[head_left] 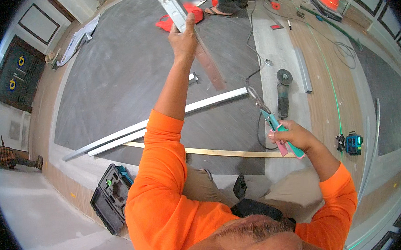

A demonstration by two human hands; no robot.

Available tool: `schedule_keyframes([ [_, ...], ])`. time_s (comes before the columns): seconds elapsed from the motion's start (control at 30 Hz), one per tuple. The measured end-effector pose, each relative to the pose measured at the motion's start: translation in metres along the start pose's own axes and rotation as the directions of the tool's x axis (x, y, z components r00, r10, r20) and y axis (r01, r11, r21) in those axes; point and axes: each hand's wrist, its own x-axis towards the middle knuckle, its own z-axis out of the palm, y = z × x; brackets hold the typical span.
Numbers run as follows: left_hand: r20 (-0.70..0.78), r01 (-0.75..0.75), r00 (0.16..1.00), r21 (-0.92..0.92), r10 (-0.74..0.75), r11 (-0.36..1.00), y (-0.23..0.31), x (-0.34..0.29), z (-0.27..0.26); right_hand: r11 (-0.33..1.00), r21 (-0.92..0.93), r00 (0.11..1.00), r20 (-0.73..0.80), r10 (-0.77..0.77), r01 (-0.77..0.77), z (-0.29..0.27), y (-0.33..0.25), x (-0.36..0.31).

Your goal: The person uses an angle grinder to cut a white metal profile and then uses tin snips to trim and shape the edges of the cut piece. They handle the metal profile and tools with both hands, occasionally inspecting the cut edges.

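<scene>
My left hand [184,42] is raised ahead of me, closed around a silver metal channel [171,10] that tilts up toward the far left. A reddish-brown strip [209,65] runs on below that hand, roughly in line with the channel; I cannot tell if it is the same piece. In my right hand [293,135] are tin snips [271,119] with teal and pink handles. Their jaws point up and left, beside the end of a long silver metal channel [216,100]; I cannot tell whether they touch. A second, shorter channel [118,142] lies alongside it, partly hidden by my left arm.
A wooden strip [231,153] crosses the floor before my knees. To the right are an angle grinder [283,93], its cable and a laser level [351,143] casting green lines. An open tool case [111,198] lies at left. Another person's sandalled feet [219,12] stand far ahead.
</scene>
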Motion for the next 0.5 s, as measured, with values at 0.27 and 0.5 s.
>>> schedule_keyframes([
  [0.27, 0.266, -0.018, 0.961, 0.322, -0.072, 0.946, 0.003, -0.027, 0.006, 0.975, 0.198, 0.99, -0.121, -0.075, 0.099, 0.002, -0.003, 0.003],
  [0.5, 0.736, -0.154, 0.677, 0.181, -0.03, 0.971, 0.016, -0.051, 0.021, 0.763, 0.578, 0.953, -0.254, -0.167, 0.288, 0.0, -0.002, 0.006],
])
